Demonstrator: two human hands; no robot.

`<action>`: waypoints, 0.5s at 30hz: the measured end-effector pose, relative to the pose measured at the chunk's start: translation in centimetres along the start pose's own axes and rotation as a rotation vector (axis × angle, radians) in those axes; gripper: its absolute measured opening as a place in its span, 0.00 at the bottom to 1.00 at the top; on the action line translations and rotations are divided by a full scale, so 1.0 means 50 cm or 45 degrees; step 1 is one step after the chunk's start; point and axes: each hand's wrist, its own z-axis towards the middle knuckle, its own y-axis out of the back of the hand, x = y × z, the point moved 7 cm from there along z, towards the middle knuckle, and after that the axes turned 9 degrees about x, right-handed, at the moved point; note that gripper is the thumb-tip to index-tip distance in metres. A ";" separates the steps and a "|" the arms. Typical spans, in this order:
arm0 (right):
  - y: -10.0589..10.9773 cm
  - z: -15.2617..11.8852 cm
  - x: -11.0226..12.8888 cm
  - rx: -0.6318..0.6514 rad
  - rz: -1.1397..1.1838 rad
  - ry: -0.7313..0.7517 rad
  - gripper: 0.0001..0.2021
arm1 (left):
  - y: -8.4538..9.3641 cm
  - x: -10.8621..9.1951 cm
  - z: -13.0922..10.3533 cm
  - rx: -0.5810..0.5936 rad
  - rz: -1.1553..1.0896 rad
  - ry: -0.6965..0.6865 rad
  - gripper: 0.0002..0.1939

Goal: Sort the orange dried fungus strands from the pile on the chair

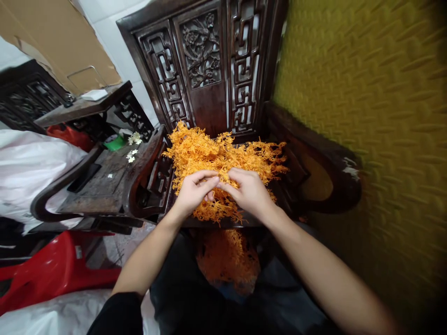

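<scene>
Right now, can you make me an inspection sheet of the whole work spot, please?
Surface: dark wooden chair, its seat mostly hidden.
Job's things: fluffy orange strings heaped on the seat; another orange bunch lower down, in front.
Clutter: green tape and pale scraps on wooden furniture to the left.
Grips: left grip and right grip close together over the heap; anything pinched is too small to tell.
Cables: nothing seen for certain.
Surroundings: bumpy yellow wall right; cardboard, white sack, red plastic chair left.

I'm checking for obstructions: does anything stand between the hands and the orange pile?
Nothing visible does. The left hand and right hand meet in front of the pile; the chair back rises behind it, out of their way.
</scene>
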 end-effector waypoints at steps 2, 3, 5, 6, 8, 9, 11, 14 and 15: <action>-0.003 -0.003 0.012 0.064 -0.165 0.075 0.18 | 0.001 0.001 -0.002 0.017 -0.010 0.009 0.17; -0.004 -0.004 0.016 0.093 -0.232 0.092 0.16 | 0.002 0.000 -0.004 0.013 0.007 0.005 0.15; -0.007 -0.004 0.023 0.116 -0.328 0.095 0.14 | 0.008 -0.007 -0.010 -0.055 0.104 -0.039 0.13; -0.007 -0.004 0.026 0.109 -0.352 0.089 0.14 | 0.013 -0.012 -0.012 -0.112 0.161 -0.077 0.11; -0.005 -0.002 0.033 0.065 -0.362 0.077 0.14 | 0.026 -0.019 -0.012 -0.220 0.195 -0.150 0.09; -0.002 -0.001 0.036 0.036 -0.358 0.075 0.14 | 0.037 -0.022 -0.009 -0.267 0.157 -0.181 0.08; 0.011 -0.004 0.039 -0.043 -0.341 0.073 0.15 | 0.078 -0.027 0.001 -0.402 -0.015 -0.257 0.07; 0.055 -0.021 0.022 -0.274 -0.231 -0.019 0.17 | 0.166 -0.036 0.010 -0.683 -0.321 -0.395 0.12; 0.068 -0.027 0.008 -0.330 -0.132 -0.089 0.17 | 0.182 -0.037 0.014 -0.702 -0.352 -0.389 0.13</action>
